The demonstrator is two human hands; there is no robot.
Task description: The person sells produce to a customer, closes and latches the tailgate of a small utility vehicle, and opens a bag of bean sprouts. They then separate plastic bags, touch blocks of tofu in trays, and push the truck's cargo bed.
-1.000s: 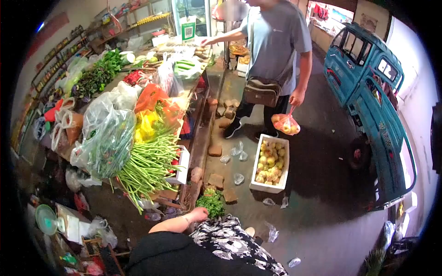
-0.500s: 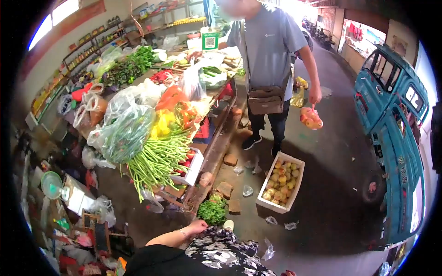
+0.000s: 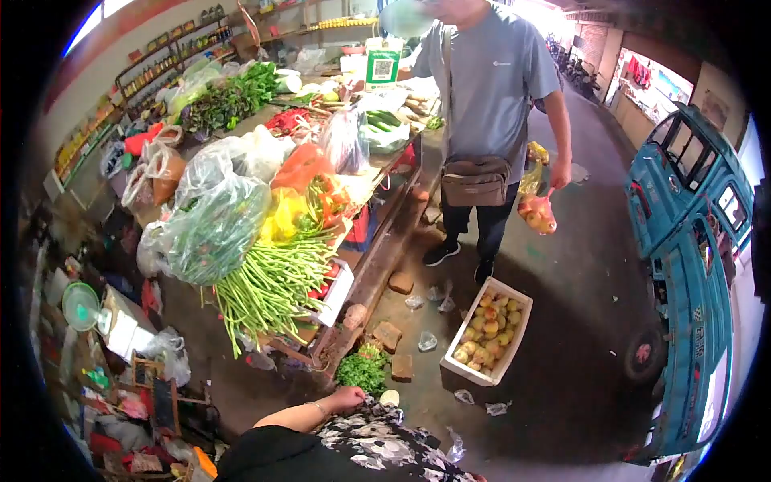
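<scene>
My left hand (image 3: pixel 347 398) is at the lower middle, fingers curled, against the black-and-white patterned clothing (image 3: pixel 377 438). What it holds, if anything, is hidden. Just beyond it, a bunch of leafy greens (image 3: pixel 361 369) lies on the ground beside some bricks (image 3: pixel 387 336). My right hand does not show. Long green beans (image 3: pixel 273 281) hang over the stall's near edge, next to a big clear bag of greens (image 3: pixel 217 229) and a yellow bag (image 3: pixel 283 215). A white box of yellowish fruit (image 3: pixel 488 331) stands on the floor to the right.
A person in a grey shirt (image 3: pixel 494 96) stands beyond the fruit box, holding a red bag of fruit (image 3: pixel 538 214). A blue three-wheeled vehicle (image 3: pixel 695 321) is at the right. A green scale (image 3: pixel 81 306) and clutter are at the lower left. Plastic scraps (image 3: pixel 498 408) litter the floor.
The view has shifted, showing more of the passage behind the person. That person's bag of fruit has swung slightly. My left hand stays curled near the patterned clothing.
</scene>
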